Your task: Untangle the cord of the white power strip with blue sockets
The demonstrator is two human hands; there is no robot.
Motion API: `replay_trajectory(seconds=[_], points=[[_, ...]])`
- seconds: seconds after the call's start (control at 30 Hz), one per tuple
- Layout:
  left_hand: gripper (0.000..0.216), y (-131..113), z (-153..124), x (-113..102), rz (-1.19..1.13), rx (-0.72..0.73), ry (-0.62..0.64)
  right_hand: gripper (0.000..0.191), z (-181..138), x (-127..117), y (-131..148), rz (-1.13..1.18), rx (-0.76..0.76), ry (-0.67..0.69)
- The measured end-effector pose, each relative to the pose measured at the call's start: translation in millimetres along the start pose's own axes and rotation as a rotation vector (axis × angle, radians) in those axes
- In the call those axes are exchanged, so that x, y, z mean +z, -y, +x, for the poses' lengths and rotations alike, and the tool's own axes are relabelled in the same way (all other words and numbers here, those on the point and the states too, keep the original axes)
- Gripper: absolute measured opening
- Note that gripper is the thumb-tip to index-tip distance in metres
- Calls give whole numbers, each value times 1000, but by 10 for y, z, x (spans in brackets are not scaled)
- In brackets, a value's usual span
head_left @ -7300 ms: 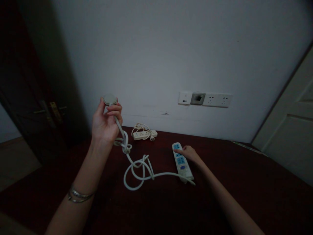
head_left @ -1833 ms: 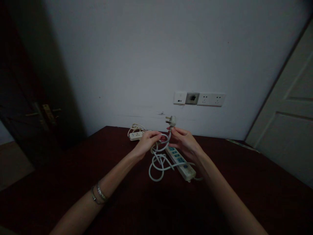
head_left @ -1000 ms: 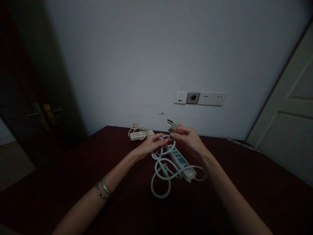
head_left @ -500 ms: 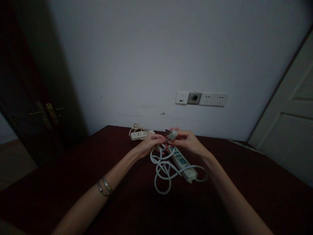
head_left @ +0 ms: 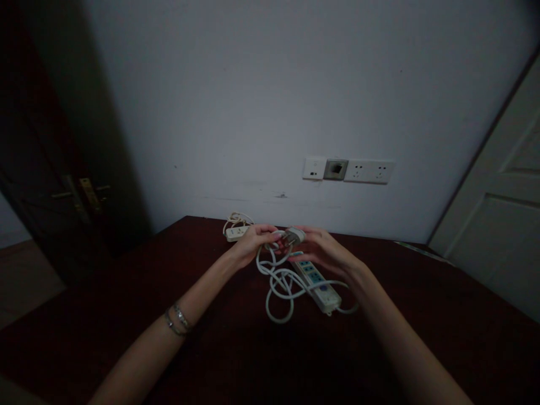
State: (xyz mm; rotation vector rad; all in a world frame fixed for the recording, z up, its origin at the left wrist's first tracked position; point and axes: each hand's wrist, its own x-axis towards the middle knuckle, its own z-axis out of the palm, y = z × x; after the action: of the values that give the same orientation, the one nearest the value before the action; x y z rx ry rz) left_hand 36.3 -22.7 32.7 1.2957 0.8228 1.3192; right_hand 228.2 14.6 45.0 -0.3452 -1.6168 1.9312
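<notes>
My left hand [head_left: 253, 244] is closed on the white power cord [head_left: 282, 321] close to its plug end. Beside it, the pale plug [head_left: 294, 236] has its metal prongs pointing down and to the left. Fingers of my right hand [head_left: 323, 249] hold that plug from the right side. Below my hands the cord hangs and lies in tangled loops. It crosses a white power strip [head_left: 324, 293] with teal sockets, which lies slantwise on the dark red table [head_left: 211, 349]; my right hand hides part of its far end.
A second, smaller power strip [head_left: 234, 233] with a coiled cord lies behind my left hand, near the wall. Wall sockets [head_left: 367, 171] sit above the table's back edge. A dark door [head_left: 54, 185] stands at left, a pale door [head_left: 506, 214] at right.
The plug has turned, so its prongs now point down rather than left. My left hand has shifted slightly up and left, drawing the upper cord loops along.
</notes>
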Motion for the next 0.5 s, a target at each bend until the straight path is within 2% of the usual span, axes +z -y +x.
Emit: replay_trajectory(seconds=[0.1, 0.2, 0.4, 0.5], points=[[22, -1, 13, -45, 3, -32, -16, 36, 16, -28, -21, 38, -4, 15], [23, 16, 31, -77, -5, -67, -23, 40, 33, -46, -51, -22, -19, 11], [20, 21, 51, -82, -17, -92, -67, 51, 3, -44, -53, -58, -46, 129], [19, 4, 52, -89, -14, -125, -63, 52, -15, -46, -40, -62, -49, 134]])
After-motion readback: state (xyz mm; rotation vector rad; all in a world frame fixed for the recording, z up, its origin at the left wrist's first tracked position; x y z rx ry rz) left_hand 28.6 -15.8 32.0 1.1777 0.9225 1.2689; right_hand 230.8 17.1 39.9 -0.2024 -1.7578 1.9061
